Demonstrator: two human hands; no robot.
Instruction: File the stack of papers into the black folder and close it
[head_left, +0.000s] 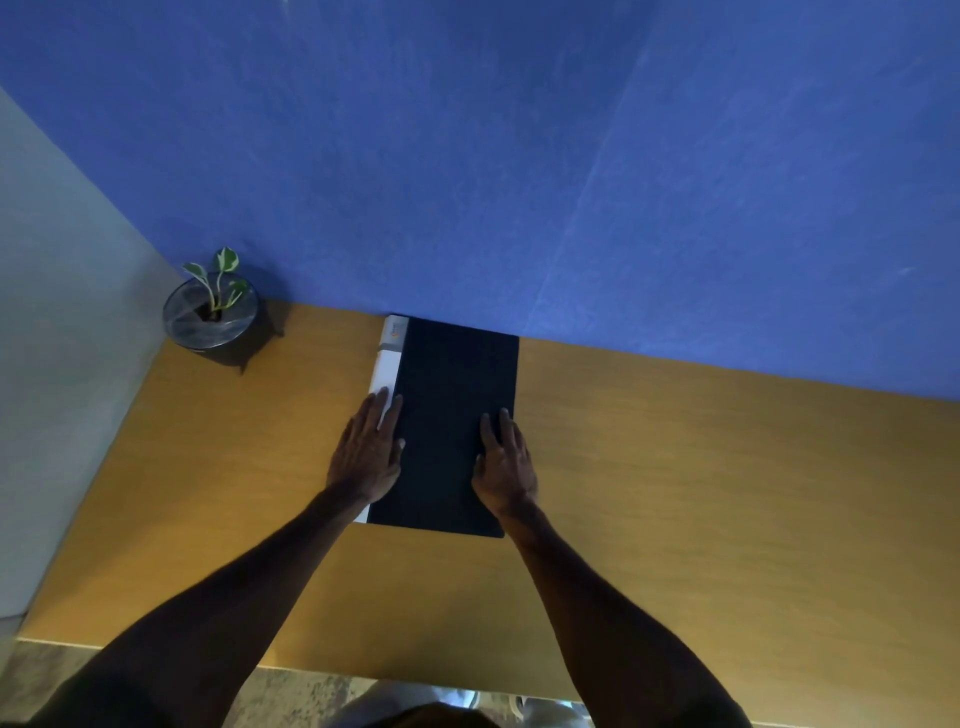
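The black folder (452, 395) lies shut and flat on the wooden desk (701, 493), its far end against the blue wall. A white spine strip (385, 364) with a small label runs along its left side. My left hand (366, 452) lies flat, fingers spread, across the spine and the folder's left edge. My right hand (505, 460) rests palm down on the cover near the right edge. No loose papers are visible.
A small potted plant (213, 317) in a dark pot stands in the desk's far left corner. A blue wall (519, 156) rises behind the desk and a pale wall (62, 338) lies to the left. The desk's near edge runs below my forearms.
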